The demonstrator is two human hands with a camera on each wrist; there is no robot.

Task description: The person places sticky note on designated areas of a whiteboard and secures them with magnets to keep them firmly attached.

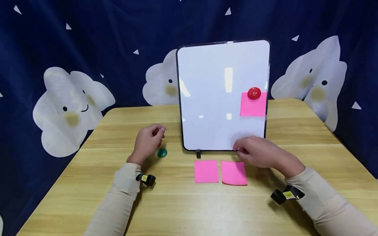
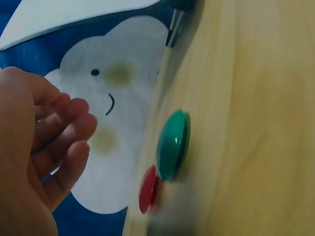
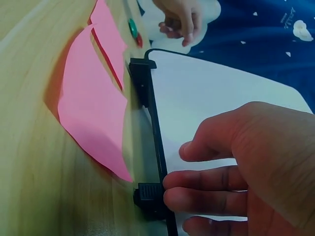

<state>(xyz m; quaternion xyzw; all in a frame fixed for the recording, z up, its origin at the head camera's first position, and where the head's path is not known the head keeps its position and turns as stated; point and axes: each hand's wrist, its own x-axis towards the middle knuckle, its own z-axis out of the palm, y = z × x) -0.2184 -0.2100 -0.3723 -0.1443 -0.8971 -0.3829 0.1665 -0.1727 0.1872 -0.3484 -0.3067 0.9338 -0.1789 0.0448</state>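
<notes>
A small whiteboard (image 1: 212,98) with a black frame stands upright on the table. One pink sticky note (image 1: 251,108) is on its right side, with a round red magnet (image 1: 254,93) over the note's top edge. My left hand (image 1: 147,140) hovers above a green magnet (image 2: 173,145) and a second red magnet (image 2: 147,189), fingers loosely bent, nothing between them. At the board's lower right edge is my right hand (image 3: 256,162), its fingers relaxed and holding nothing; whether the fingertips touch the frame I cannot tell.
Two more pink notes, a left one (image 1: 206,171) and a right one (image 1: 234,173) with lifted edges, lie in front of the board. Black feet (image 3: 150,199) support the board. Behind the wooden table (image 1: 183,209) hangs a dark blue curtain (image 1: 118,39) with clouds.
</notes>
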